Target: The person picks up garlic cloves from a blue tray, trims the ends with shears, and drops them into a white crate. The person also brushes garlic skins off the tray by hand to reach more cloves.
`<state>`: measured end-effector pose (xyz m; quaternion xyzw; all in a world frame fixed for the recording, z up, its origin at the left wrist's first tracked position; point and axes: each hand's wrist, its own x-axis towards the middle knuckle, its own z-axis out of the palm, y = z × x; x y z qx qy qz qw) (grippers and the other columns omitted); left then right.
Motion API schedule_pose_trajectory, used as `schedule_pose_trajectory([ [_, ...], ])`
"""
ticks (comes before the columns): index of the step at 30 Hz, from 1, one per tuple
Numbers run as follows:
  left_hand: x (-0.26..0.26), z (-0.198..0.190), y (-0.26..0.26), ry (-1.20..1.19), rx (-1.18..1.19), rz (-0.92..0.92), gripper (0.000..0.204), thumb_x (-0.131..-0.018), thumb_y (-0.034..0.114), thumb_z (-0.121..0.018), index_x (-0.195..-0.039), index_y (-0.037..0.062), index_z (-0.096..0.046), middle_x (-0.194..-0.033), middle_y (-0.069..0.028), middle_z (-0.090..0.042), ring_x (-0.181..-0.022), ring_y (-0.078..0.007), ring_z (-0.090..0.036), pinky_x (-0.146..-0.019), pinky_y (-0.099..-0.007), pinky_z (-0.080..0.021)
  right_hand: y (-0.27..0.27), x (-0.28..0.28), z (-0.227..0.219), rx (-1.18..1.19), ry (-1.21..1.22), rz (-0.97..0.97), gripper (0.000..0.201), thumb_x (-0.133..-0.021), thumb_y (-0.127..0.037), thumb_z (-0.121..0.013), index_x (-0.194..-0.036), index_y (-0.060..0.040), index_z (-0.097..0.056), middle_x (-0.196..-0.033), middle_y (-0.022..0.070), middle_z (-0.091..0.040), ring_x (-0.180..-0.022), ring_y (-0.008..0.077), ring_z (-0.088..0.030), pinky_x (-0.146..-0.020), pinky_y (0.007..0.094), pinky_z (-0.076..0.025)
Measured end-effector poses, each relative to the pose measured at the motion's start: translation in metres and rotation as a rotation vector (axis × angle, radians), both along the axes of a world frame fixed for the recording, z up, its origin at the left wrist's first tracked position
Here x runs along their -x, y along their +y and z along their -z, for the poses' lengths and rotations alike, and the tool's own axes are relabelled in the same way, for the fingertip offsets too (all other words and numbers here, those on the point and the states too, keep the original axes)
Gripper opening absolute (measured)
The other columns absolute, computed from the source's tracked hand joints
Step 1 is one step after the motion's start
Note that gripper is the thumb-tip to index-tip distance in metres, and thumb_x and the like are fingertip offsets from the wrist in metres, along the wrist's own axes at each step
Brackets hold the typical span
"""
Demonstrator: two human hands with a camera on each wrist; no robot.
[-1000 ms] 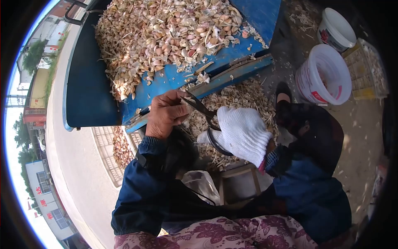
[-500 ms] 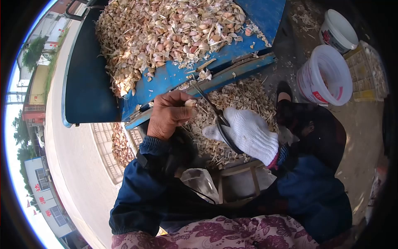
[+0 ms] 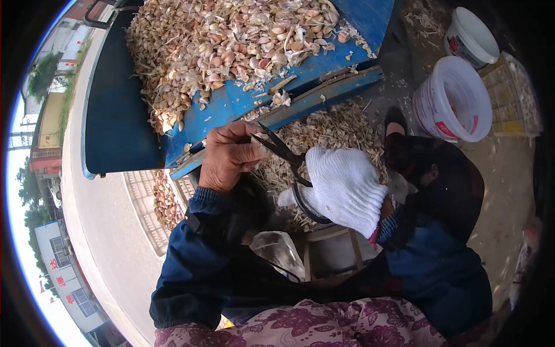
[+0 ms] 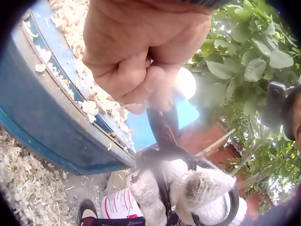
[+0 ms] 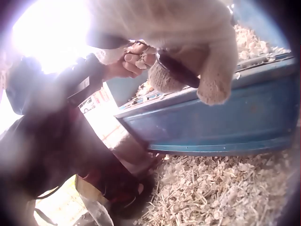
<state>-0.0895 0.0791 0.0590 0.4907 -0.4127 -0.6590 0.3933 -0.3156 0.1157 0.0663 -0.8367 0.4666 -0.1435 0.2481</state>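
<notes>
My bare left hand (image 3: 226,155) pinches a small garlic clove between thumb and fingertips. Much of the clove (image 5: 142,62) is hidden by the fingers; a pale bit shows in the right wrist view. In a white knitted glove, my right hand (image 3: 342,180) grips dark scissors (image 3: 281,150) by the handle loops. Their blades are parted and reach the left fingertips, right at the clove. Just beyond both hands, a heap of garlic cloves (image 3: 231,55) lies in a blue metal trough (image 3: 124,130).
Below the trough's front edge is a pile of dry trimmings (image 3: 324,130). Two white buckets (image 3: 425,107) stand at the right, beside a yellowish tray (image 3: 500,95). At the left, a pale plastic crate (image 3: 140,199) has cloves beside it. A wooden frame (image 3: 307,257) is between the legs.
Half a second ago the scissors were closed, pointing up beside the exposed clove. Now the blades are parted and back at the left fingertips, as one second ago. The left hand has barely moved.
</notes>
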Motion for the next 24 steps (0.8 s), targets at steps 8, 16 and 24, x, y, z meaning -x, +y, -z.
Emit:
schedule_pose_trajectory([
  [8,0.010,-0.007,0.006,-0.131,0.011,0.006,0.026,-0.070,-0.009,-0.070,-0.094,-0.0047,-0.061,-0.068,-0.0091,-0.061,-0.046,-0.0084,-0.045,-0.041,-0.0225,-0.030,0.010,0.000,0.008,-0.016,0.084,0.052,0.058,-0.080,-0.055,-0.067,-0.082,0.0020,-0.056,-0.051,0.0136,-0.056,-0.049,0.0313,-0.061,-0.046,0.0424,-0.048],
  [16,0.013,-0.003,0.010,0.000,-0.022,-0.011,0.027,-0.069,-0.007,-0.073,-0.094,-0.0046,-0.063,-0.071,-0.0109,-0.063,-0.046,-0.0094,-0.046,-0.040,-0.0214,-0.030,0.018,-0.005,0.028,-0.039,-0.105,0.091,0.041,-0.085,-0.041,-0.065,-0.075,-0.0017,-0.059,-0.053,0.0135,-0.057,-0.051,0.0333,-0.062,-0.047,0.0421,-0.048],
  [24,0.010,-0.004,0.017,0.112,-0.096,0.067,0.022,-0.075,-0.003,-0.073,-0.097,-0.0033,-0.067,-0.072,-0.0039,-0.063,-0.047,-0.0064,-0.045,-0.042,-0.0202,-0.031,0.005,-0.010,0.028,-0.445,-0.412,0.204,0.036,-0.083,-0.034,-0.069,-0.072,-0.0010,-0.064,-0.055,0.0093,-0.060,-0.053,0.0189,-0.061,-0.050,0.0344,-0.047],
])
